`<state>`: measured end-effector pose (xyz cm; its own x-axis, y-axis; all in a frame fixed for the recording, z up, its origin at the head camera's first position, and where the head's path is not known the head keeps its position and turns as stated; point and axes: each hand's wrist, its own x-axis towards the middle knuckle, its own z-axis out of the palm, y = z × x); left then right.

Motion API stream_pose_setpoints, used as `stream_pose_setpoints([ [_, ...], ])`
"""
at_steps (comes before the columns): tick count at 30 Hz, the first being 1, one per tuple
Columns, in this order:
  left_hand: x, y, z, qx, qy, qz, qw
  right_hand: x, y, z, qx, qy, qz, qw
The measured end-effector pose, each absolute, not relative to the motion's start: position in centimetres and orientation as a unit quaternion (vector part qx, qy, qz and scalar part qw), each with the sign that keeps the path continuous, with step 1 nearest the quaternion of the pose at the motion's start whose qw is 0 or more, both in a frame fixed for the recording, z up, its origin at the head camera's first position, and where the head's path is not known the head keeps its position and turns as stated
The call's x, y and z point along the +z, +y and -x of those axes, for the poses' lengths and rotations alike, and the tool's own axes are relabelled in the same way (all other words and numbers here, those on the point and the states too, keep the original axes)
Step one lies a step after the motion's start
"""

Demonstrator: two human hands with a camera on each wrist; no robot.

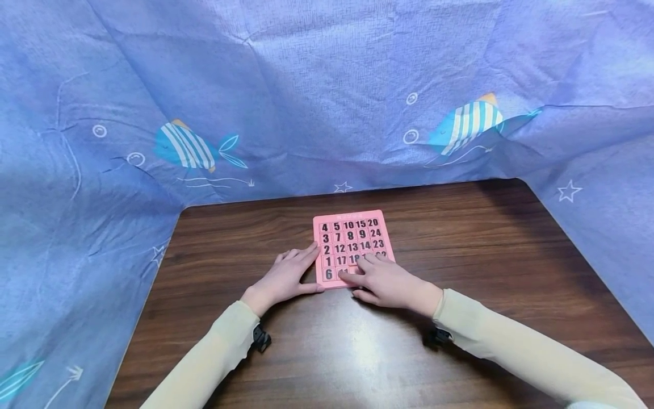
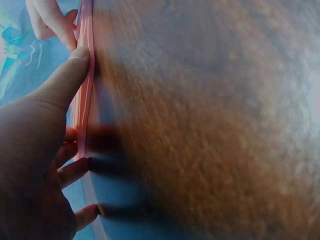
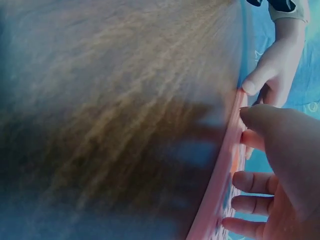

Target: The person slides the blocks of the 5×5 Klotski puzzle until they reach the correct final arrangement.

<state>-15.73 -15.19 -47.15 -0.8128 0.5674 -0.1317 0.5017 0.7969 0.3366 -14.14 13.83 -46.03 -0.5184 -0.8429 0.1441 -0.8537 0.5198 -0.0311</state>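
A pink number slide puzzle (image 1: 349,248) with black printed numbers lies flat on the table. My left hand (image 1: 286,278) frames its near left corner, fingertips along the left side and thumb at the near edge. In the left wrist view that thumb (image 2: 70,75) touches the puzzle's rim (image 2: 85,100), while other fingertips reach down to the tabletop. Over the near right part of the puzzle, my right hand (image 1: 390,282) stretches its fingers across the number tiles and covers some of them. From the right wrist view, its fingertips (image 3: 242,182) are right at the tiled face.
The dark wood-grain table (image 1: 475,255) extends around the puzzle on every side. Behind it and at both sides hangs a blue cloth (image 1: 317,85) printed with fish and stars. Each wrist carries a small black camera, such as the one on the left wrist (image 1: 261,338).
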Motion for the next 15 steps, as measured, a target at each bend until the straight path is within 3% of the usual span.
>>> stream_pose_setpoints([
  [15,-47.0,-15.2,15.7,0.142,0.941,-0.287,0.111,-46.6,17.0,14.0,0.033,-0.878,-0.473,0.073],
])
